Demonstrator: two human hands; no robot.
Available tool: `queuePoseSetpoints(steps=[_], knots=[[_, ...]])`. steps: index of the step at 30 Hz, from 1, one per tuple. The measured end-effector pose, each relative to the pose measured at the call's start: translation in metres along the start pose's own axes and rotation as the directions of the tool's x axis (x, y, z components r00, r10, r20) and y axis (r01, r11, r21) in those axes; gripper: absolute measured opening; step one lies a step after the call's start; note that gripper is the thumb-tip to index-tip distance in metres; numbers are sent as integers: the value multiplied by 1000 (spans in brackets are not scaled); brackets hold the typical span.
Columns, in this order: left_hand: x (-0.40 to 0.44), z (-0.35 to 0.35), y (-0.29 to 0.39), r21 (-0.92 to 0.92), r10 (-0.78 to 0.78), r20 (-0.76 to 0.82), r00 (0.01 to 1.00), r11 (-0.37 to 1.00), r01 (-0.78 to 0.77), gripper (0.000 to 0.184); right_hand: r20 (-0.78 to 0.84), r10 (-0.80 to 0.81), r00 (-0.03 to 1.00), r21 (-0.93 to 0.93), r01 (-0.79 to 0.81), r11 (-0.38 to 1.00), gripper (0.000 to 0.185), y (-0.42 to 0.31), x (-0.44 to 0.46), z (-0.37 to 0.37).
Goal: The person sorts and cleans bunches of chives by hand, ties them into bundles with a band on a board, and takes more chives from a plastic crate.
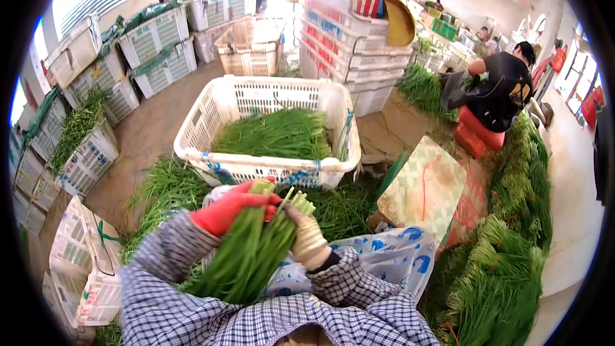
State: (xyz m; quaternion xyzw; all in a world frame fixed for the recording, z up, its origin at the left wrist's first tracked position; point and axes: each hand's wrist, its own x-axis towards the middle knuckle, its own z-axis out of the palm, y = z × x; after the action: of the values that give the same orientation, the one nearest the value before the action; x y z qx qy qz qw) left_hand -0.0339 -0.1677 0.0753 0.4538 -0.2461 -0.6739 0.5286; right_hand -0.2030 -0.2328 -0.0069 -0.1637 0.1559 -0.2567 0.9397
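My left hand (232, 210), in a red glove, is closed round a bunch of long green chives (240, 263), its pale cut ends pointing up and away from me. My right hand (311, 241), in a cream glove with dark fingertips, grips the stalks at the bunch's right side, near the white ends. The leaves hang down toward my lap. Just beyond my hands stands a white plastic crate (268, 168) with a layer of chives (275, 133) in it. A white plastic sheet with blue prints (397, 247) lies over my lap.
Loose chives (170, 186) lie on the floor at left. Bundled chives (500, 282) line the right side. A checked board (423, 186) leans at right. Stacked crates (346, 51) stand ahead, more crates (157, 35) at left. Another person (503, 83) sits at right.
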Motion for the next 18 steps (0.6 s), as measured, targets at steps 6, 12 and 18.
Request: queuePoseSetpoints(steps=[6,12,18], knots=[[56,8,-115,287,313,-27,949,912,-292,83,-282,-58,958,-189,4,982,38,-14,-40,-75],[-10,-20,-122,-36,-344,394,852,921,388,83,-292,-98,951,-523,-73,849,33,-26,-41,-58],[-16,-24,-138,-562,-290,359,887,692,453,68,346,-255,903,-658,427,620,97,-160,-23,-81]])
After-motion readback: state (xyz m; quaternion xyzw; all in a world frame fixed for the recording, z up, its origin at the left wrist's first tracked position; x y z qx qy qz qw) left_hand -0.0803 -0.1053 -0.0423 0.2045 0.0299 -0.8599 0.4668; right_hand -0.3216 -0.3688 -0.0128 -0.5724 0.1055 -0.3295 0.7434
